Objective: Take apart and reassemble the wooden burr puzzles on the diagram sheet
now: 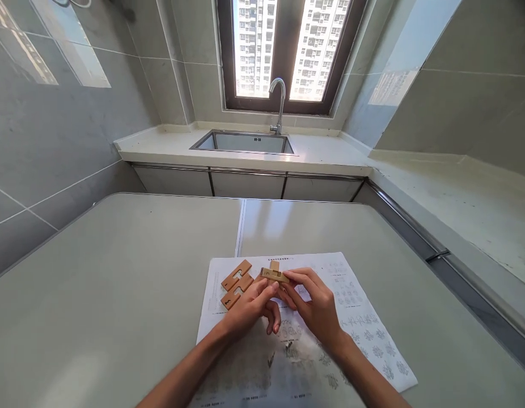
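Between my two hands, raised over the printed sheet [330, 294], is a small group of notched wooden puzzle pieces [274, 274], at least two set against each other. My left hand [258, 300] pinches them from the left and below, its lower fingers curled. My right hand [311, 297] grips their right end with thumb and fingertips. Just left of my left hand, two more notched wooden pieces [236, 276] lie on the sheet, marked with dark figures. How the held pieces join is partly hidden by my fingers.
The sheet, printed with line diagrams, lies on a pale folding table [118, 283] with a seam down its middle. Beyond the table stands a counter [326, 150] with a sink [245, 151] and a faucet [282, 105] below a window. Another counter [470, 192] runs along the right.
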The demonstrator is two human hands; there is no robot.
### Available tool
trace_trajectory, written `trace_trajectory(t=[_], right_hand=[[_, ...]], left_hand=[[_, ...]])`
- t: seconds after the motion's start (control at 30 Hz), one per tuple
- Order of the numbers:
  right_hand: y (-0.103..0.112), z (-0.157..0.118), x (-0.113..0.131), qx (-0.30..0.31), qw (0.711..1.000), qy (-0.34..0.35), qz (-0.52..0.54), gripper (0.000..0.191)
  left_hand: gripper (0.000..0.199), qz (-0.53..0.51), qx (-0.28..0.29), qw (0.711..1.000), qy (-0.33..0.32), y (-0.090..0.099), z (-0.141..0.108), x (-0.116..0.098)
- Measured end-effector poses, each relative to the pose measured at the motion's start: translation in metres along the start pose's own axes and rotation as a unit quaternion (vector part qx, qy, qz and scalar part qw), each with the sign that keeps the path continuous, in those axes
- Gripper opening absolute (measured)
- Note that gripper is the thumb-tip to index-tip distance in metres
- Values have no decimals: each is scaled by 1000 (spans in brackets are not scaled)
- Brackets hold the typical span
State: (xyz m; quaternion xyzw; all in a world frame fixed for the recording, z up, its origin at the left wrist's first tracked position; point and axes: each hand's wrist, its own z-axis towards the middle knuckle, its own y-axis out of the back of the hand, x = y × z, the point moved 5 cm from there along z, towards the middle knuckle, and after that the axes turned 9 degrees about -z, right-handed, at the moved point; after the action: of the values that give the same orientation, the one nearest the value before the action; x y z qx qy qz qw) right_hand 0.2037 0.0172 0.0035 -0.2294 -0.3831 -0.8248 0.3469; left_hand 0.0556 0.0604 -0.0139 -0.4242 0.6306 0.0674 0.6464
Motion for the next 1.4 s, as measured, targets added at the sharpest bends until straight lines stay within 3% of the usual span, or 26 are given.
trace_trajectory(t=[0.17, 0.5, 0.63, 0.83, 1.1, 1.23, 1.4], right_hand=[[0, 2, -3, 17, 1000, 10, 3, 26], [-2, 0, -8, 21, 1000, -14, -5, 20], [-3, -4, -9, 16, 999, -5, -34, 21], [-1, 3, -8, 9, 999, -29, 12, 16], [-5, 7, -14, 67, 994, -71, 58, 15], [-4, 9, -19, 90, 980, -126, 123, 20], [-11, 10, -28, 160, 930, -197, 265, 33]], left_hand=[[49, 79, 9, 997, -17, -3, 1, 1], [41, 80, 3, 997, 1, 1, 4, 2], [45, 103, -4, 995, 2, 2, 4, 5], [52, 119, -14, 993, 17, 4, 5, 8], [57, 123, -10, 992, 11, -6, 2, 2], [51, 118, 6, 993, 18, -8, 0, 1], [42, 83, 4, 996, 16, -6, 0, 3]])
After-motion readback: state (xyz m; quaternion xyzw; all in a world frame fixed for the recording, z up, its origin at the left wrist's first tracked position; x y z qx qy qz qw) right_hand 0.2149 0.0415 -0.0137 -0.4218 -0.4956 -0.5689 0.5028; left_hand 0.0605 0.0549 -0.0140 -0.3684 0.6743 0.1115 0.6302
